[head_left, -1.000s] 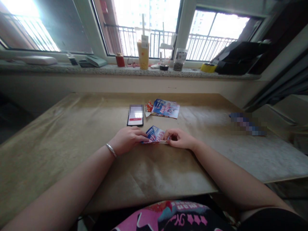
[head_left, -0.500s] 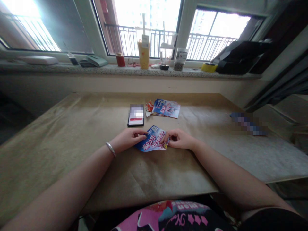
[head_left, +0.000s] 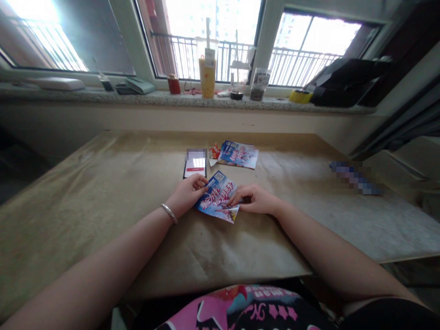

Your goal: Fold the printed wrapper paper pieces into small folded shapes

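Observation:
A blue printed paper leaflet [head_left: 217, 196] with red and white lettering lies nearly flat on the brown paper-covered table [head_left: 103, 192]. My left hand [head_left: 186, 194], with a silver bracelet at the wrist, pinches the leaflet's upper left corner. My right hand [head_left: 255, 200] grips its right edge with thumb and fingers. A second blue leaflet [head_left: 238, 154] lies further back, with a small red and white folded paper piece [head_left: 213, 152] at its left. A phone [head_left: 195, 165] with a lit screen rests just behind my left hand.
A granite window sill [head_left: 137, 98] runs along the back with a yellow drink cup [head_left: 208, 68], a red can [head_left: 173, 85], a jar [head_left: 258, 84], a yellow tape roll [head_left: 300, 96] and black equipment [head_left: 347, 82]. A blurred flat item [head_left: 355, 178] lies at the table's right.
The leaflet was folded small between both hands; it has been opened out and now lies spread on the table. My left hand moved up toward the phone.

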Demonstrator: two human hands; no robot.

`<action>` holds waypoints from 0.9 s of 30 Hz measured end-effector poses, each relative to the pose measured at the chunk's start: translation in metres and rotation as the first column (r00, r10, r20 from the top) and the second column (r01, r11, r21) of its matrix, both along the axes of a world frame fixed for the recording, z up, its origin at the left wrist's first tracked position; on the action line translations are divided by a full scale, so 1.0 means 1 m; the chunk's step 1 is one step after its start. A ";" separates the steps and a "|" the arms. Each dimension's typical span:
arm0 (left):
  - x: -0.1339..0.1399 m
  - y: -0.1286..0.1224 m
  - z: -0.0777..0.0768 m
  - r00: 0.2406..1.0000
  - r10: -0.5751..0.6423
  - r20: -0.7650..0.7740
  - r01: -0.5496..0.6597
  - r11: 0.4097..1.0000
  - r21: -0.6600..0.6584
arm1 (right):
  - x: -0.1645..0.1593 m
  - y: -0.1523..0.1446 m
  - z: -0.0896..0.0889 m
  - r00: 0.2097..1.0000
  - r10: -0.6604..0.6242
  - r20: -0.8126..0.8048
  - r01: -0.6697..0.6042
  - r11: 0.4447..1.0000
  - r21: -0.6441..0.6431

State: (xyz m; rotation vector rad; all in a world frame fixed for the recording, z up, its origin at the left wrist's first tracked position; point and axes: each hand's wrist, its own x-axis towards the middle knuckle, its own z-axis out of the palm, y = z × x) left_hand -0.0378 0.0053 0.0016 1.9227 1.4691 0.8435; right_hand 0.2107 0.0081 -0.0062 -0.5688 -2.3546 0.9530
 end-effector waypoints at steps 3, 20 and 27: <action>-0.001 0.004 -0.004 0.999 0.000 -0.052 0.003 0.999 0.052 | 0.000 0.002 0.001 1.000 -0.020 0.013 0.018 0.995 0.095; 0.001 -0.006 -0.007 0.851 -0.105 -0.515 0.288 0.912 0.291 | 0.000 -0.005 0.010 0.976 -0.019 0.217 -0.057 0.938 0.341; 0.004 -0.010 -0.008 0.781 -0.100 -0.617 0.367 0.872 0.324 | 0.001 0.000 0.006 0.980 0.016 0.199 -0.078 0.948 0.308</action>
